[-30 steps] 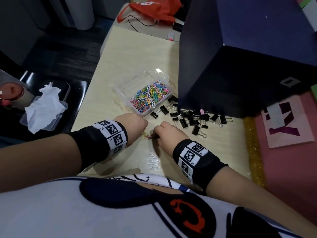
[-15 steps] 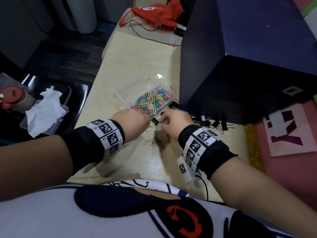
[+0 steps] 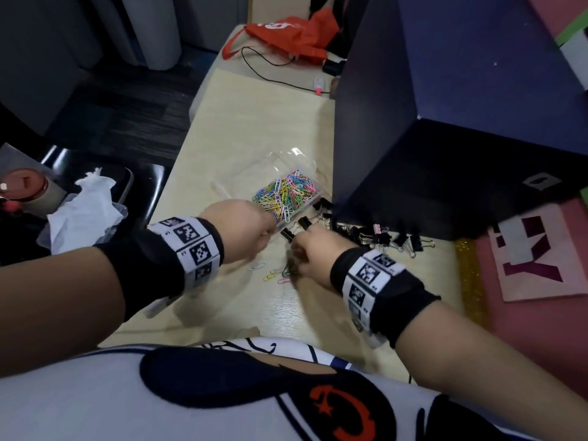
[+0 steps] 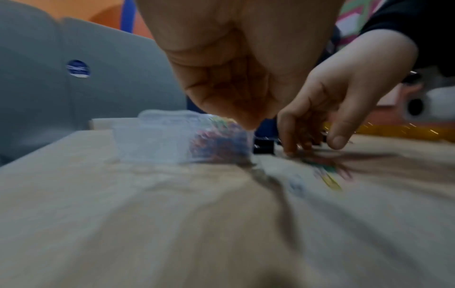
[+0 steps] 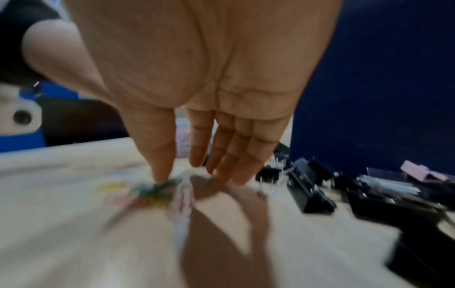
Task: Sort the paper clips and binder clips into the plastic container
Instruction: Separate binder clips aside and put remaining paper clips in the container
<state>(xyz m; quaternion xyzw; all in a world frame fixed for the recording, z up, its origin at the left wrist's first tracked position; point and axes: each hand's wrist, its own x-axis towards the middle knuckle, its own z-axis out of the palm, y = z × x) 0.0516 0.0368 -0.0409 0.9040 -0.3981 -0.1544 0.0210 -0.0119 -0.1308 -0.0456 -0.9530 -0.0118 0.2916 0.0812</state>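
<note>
A clear plastic container [image 3: 273, 167] [image 4: 152, 140] on the pale table holds several coloured paper clips [image 3: 286, 194]. A few loose paper clips [image 3: 273, 275] [image 5: 147, 191] lie on the table nearer to me. Black binder clips [image 3: 385, 238] [image 5: 310, 191] are strewn along the foot of the dark box. My left hand [image 3: 264, 230] [image 4: 248, 124] hovers at the container's near edge with its fingertips bunched downward; what they hold is hidden. My right hand [image 3: 302, 253] [image 5: 179, 173] reaches down with straight fingers, thumb touching the loose paper clips.
A tall dark blue box [image 3: 445, 138] stands right of the container. A red bag [image 3: 286, 30] and a cable lie at the table's far end. A tissue in a tray [image 3: 82, 211] sits on a black chair to the left. A pink mat [image 3: 541, 256] borders the right.
Both hands rose from the loose paper clips to the container. The right hand has since dropped back onto the loose clips, while the left stays by the container.
</note>
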